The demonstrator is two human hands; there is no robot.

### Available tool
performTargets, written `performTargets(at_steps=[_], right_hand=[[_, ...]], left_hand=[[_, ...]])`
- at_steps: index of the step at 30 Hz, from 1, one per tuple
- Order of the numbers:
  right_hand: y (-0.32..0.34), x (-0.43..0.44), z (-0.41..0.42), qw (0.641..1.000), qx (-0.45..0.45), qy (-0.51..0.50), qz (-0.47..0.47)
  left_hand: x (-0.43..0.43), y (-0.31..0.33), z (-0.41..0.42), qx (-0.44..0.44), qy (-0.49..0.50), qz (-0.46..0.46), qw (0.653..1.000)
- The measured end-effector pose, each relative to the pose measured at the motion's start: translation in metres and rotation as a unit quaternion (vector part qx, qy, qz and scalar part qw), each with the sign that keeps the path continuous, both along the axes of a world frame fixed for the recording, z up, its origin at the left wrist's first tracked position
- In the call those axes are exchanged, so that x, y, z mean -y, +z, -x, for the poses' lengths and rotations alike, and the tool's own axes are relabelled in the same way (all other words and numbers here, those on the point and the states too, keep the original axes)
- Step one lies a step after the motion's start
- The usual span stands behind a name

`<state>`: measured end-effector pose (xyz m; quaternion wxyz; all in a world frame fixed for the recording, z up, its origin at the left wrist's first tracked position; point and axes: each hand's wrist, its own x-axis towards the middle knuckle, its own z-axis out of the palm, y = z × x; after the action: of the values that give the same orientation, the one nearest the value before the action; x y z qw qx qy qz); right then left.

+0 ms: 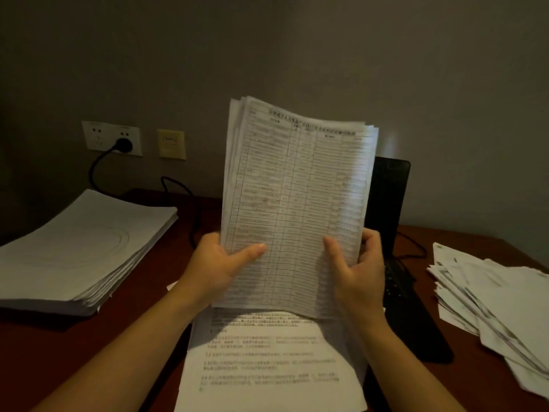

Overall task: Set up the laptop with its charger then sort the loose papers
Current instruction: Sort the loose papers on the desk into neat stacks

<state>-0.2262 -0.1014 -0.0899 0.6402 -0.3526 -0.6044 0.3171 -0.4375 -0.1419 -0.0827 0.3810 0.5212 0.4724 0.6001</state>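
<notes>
Tabletop (166, 248): squared stack (80, 248) at left, loose pile (490, 307) at right. Held sheaf (297, 188), upright at centre before the open laptop (386, 203), top edges fanned. Left hand (214, 266) and right hand (361, 272) pinch its lower sides, thumbs in front, fingers (371, 243) behind. A slack pinch would probably let sheets slip and mix with the sheets beneath.

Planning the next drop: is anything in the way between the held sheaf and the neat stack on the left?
Nothing visible. The left hand and right hand hold the sheaf upright; only bare desk lies between it and the neat stack. The black cable runs farther back.
</notes>
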Motion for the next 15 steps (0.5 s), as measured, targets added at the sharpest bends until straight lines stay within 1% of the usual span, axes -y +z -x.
performTargets(at_steps=[3,6,9,12,15], right_hand=[[0.007,0.001,-0.002,1.0,0.0,0.002,-0.025],[0.0,-0.002,-0.002,0.999,-0.002,0.047,0.001],[-0.003,-0.002,0.001,0.998,-0.002,0.058,0.013],[-0.001,-0.002,0.004,0.998,0.03,0.052,0.005],[-0.003,-0.002,0.005,0.997,0.043,0.06,0.024]], left_hand=[[0.002,0.005,-0.001,0.02,0.002,-0.022,1.0],[0.001,0.004,0.001,0.032,0.01,-0.028,0.999],[0.0,0.002,0.0,0.042,0.024,-0.017,0.999],[-0.001,0.001,0.003,0.02,0.029,-0.007,0.999],[-0.001,0.001,0.005,-0.001,0.025,0.001,1.0]])
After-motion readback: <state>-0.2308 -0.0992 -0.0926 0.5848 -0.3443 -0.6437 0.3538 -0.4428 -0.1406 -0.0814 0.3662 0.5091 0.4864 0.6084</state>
